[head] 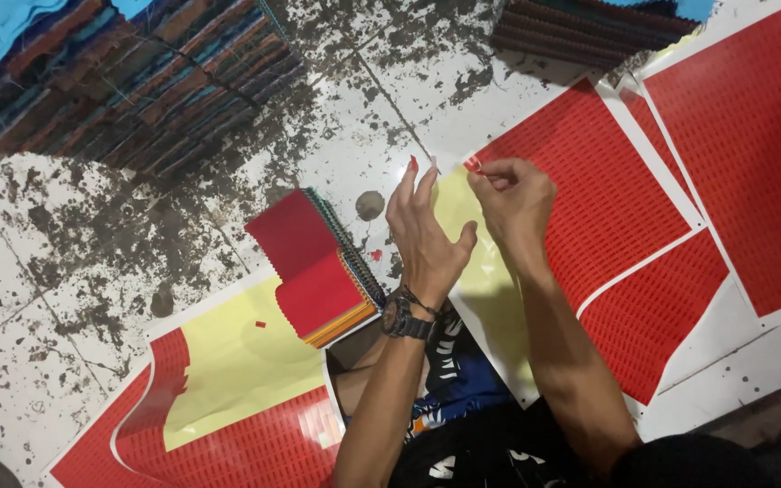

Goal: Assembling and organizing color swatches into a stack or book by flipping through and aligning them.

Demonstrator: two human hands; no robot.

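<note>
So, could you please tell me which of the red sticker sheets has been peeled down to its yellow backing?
The lower-left sheet, beside the fabric swatch stack: a broad yellow patch shows there.

A fabric swatch stack [323, 267] is set on the floor [38, 298], left of the left hand [427, 235]. Sticker sheets [625, 217] are spread to the right, under the right hand [512, 203]. Piled fabric bundles [128, 81] are seen behind, far left.

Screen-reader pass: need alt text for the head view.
The right hand pinches a small red sticker beside the open left hand, which has a red sticker on one fingertip, above large red sticker sheets on a stained white floor.
</note>
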